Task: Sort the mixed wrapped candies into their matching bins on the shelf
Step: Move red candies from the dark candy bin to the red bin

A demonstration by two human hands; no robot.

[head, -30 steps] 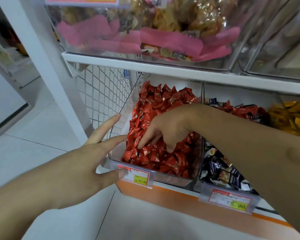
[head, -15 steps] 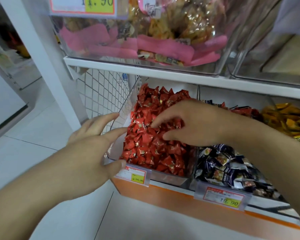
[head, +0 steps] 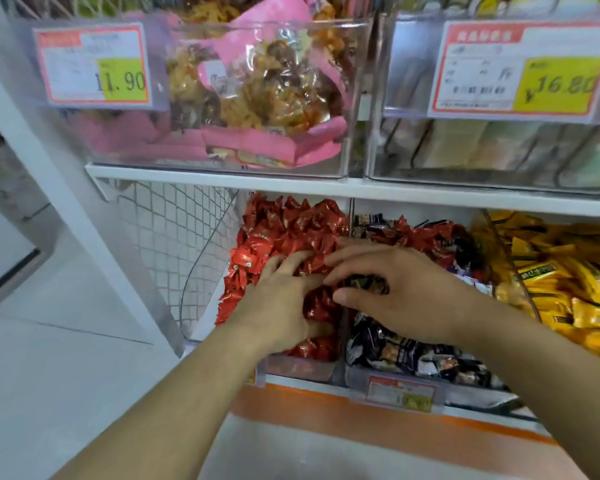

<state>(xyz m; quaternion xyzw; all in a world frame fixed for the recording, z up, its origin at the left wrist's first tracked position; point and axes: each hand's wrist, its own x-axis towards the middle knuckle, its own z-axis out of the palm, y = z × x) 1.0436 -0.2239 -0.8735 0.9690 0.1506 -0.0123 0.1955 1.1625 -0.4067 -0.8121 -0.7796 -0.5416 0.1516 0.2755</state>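
Observation:
Three clear bins stand side by side on the lower shelf. The left bin [head: 302,368] is heaped with red wrapped candies [head: 291,230]. My left hand [head: 281,306] rests on that heap with its fingers spread. The middle bin [head: 355,375] holds dark navy wrapped candies [head: 413,351], with several stray red candies [head: 426,237] piled at its back. My right hand [head: 406,292] hovers over the divider between these two bins, fingers and thumb curled around a dark-wrapped candy [head: 368,284]. The right bin holds yellow wrapped candies [head: 568,289].
The white upper shelf board [head: 222,180] overhangs the bins closely. Above it stand a clear bin of pink-wrapped snacks [head: 257,98] and another clear bin with a 16.80 price tag [head: 520,67]. A wire mesh side panel [head: 174,237] and a white post [head: 49,161] lie at the left.
My left hand has moved from the bin's outer corner onto the red candies. My right hand has shifted right to the divider and now holds a dark wrapper. The view has come closer and tilted up.

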